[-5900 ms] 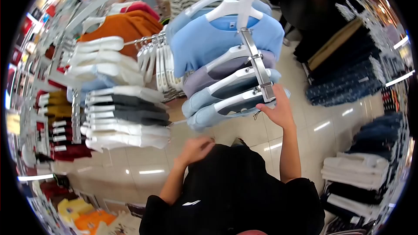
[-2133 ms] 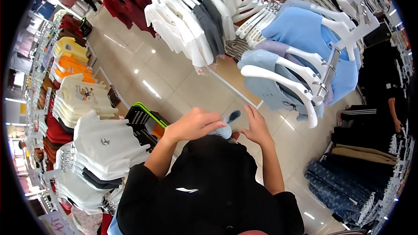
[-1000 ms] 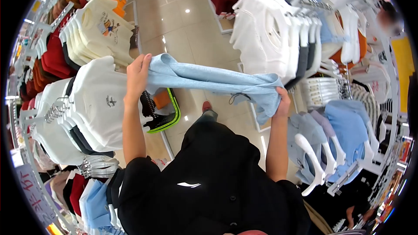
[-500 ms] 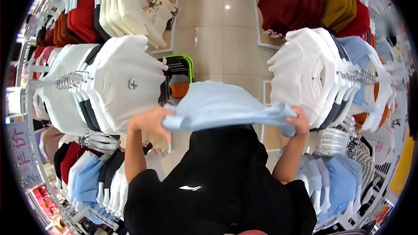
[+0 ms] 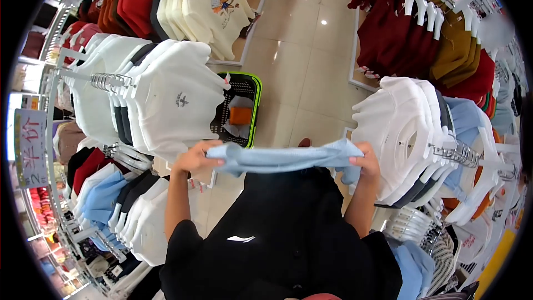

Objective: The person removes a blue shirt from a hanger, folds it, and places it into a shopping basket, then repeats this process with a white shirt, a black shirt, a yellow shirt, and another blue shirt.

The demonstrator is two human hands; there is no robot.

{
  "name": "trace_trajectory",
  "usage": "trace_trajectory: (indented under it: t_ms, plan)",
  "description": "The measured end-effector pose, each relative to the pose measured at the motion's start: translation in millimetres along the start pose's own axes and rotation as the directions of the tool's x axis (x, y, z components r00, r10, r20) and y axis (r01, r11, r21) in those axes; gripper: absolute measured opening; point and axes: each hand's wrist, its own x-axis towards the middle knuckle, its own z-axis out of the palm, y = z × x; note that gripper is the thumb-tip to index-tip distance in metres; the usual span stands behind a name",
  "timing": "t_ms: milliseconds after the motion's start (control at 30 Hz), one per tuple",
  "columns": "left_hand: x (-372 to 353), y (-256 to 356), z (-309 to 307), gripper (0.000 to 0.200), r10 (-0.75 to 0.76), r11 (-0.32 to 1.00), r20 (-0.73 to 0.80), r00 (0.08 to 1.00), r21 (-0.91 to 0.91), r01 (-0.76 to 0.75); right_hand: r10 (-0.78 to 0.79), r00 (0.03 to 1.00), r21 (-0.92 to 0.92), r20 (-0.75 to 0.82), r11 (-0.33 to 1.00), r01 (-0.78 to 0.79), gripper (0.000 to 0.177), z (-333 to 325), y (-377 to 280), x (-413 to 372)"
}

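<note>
A light blue knit garment (image 5: 283, 158) is stretched sideways in front of my chest, seen nearly edge-on as a narrow band. My left hand (image 5: 195, 157) pinches its left end, thumb on the near side. At the other end, my right hand (image 5: 365, 161) is closed on the cloth, and a loose part of it hangs below that hand. The garment's exact kind does not show from this angle. White tops (image 5: 177, 100) on hangers are close beyond my left hand, and more white tops (image 5: 388, 128) hang near my right hand.
On the floor is a black basket with a green rim (image 5: 259, 94), holding an orange item (image 5: 240, 115) and grey cloth. Racks with hung clothes line both sides of the tiled aisle (image 5: 294, 72). A handwritten sign (image 5: 30, 147) is at the far left.
The garment has gone from a spread, billowing shape to a narrow taut band. My left hand has closed on its end. The view has turned, and the basket shows more fully.
</note>
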Motion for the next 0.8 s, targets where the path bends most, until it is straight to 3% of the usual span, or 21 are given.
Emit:
trace_trajectory:
  t_ms: [33,133,233,333,367,467,533,667,733,800]
  plan:
    - [2.3,3.0,2.1,0.024,0.002,0.995,-0.095,0.996,-0.1,-0.012,0.027,1.0,0.141,0.014,0.99,-0.029,0.026,-0.3,-4.6,10.7]
    - [15.9,17.9,9.8,0.029,-0.281,0.901,-0.288,0.916,-0.407,0.148,0.011,0.975,0.332,-0.223,0.941,0.065,0.034,16.7,-16.4,51.8]
    - [33.8,31.6,31.8,0.033,-0.244,0.91,-0.399,0.884,-0.409,0.067,0.247,0.907,0.606,-0.342,0.795,0.012,0.04,39.5,-25.8,86.9]
    - [45.8,34.2,58.8,0.035,-0.226,0.897,-0.462,0.857,-0.442,-0.002,0.231,0.935,0.619,-0.269,0.785,-0.016,0.04,39.1,-9.1,101.0]
    - [46.8,35.0,67.1,0.035,-0.227,0.89,-0.469,0.853,-0.456,-0.014,0.178,0.945,0.647,-0.275,0.761,0.045,0.039,41.7,1.5,109.4]
    - [60.0,44.7,94.4,0.033,-0.296,0.814,-0.514,0.805,-0.576,-0.069,0.133,0.944,0.505,-0.301,0.862,0.04,0.039,47.3,3.3,110.7]
    - [81.7,54.0,118.6,0.029,-0.228,0.803,-0.586,0.778,-0.564,-0.19,0.102,0.965,0.344,-0.243,0.939,-0.013,0.031,44.6,-2.2,112.1]
    - [128.2,76.0,148.0,0.031,-0.118,0.75,-0.52,0.846,-0.605,-0.268,0.048,0.992,0.086,-0.12,0.996,-0.037,0.023,64.4,-19.3,124.4]
    - [147.3,86.0,156.7,0.028,-0.081,0.784,-0.516,0.853,-0.562,-0.266,0.053,0.996,-0.077,-0.065,0.995,-0.058,0.024,61.7,-16.7,129.7]
    - [159.6,92.8,155.7,0.024,-0.036,0.825,-0.433,0.901,-0.522,-0.218,0.078,0.995,-0.113,-0.068,0.99,-0.085,0.024,63.4,-18.7,130.0]
